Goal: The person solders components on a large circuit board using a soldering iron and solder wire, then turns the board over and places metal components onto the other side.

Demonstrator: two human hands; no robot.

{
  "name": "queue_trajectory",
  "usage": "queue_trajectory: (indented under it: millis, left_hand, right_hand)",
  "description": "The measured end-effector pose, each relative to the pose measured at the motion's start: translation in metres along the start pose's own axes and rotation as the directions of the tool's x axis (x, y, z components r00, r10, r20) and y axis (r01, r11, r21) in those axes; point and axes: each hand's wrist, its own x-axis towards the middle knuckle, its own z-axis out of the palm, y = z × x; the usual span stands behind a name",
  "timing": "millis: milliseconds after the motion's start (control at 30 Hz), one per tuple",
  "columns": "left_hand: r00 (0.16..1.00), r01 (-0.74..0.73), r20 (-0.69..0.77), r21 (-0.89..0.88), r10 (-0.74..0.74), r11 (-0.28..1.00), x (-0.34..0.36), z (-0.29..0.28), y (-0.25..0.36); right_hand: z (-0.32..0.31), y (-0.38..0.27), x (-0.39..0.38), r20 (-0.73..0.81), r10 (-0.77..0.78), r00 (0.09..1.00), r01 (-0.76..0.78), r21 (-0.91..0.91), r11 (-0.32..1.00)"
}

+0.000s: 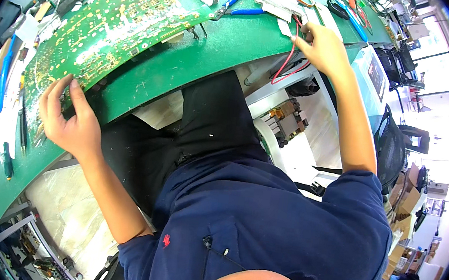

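Note:
A large green circuit board (112, 32) with gold pads and traces lies on the green workbench (211, 56), its near edge raised with parts showing beneath. My left hand (73, 124) is at the board's near left end, fingers over its surface and thumb by the edge, gripping it. Over at the right front of the bench, my right hand (324, 49) has its fingers curled at a thin red wire (283, 67). That wire loops down past the bench edge. What lies inside the right fingertips is partly hidden.
Blue-handled pliers (247, 12) lie beyond the board, beside white scraps (277, 6). Left of the board are a blue tool (6, 73) and a green-handled screwdriver (8, 164). A clear plastic box (371, 73) stands at the right, near a black mesh chair (390, 146).

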Motion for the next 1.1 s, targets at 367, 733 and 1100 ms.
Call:
queue_trajectory:
  millis: [367,733,1100]
  left_hand:
    - [1.0,-0.008,0.001,0.007,0.008,1.0,-0.001,-0.001,0.0]
    - [0.999,-0.02,-0.037,-0.004,0.02,1.0,-0.001,-0.001,0.001]
    - [0.995,0.033,-0.089,-0.037,-0.036,0.999,0.018,-0.06,-0.02]
  right_hand:
    - [0.045,0.052,0.007,-0.197,0.062,0.978,-0.028,0.173,0.985]
    - [0.056,0.089,0.018,-0.284,-0.055,0.957,0.071,0.045,0.996]
    - [-0.019,-0.069,-0.045,-0.403,-0.246,0.881,0.414,0.41,0.813]
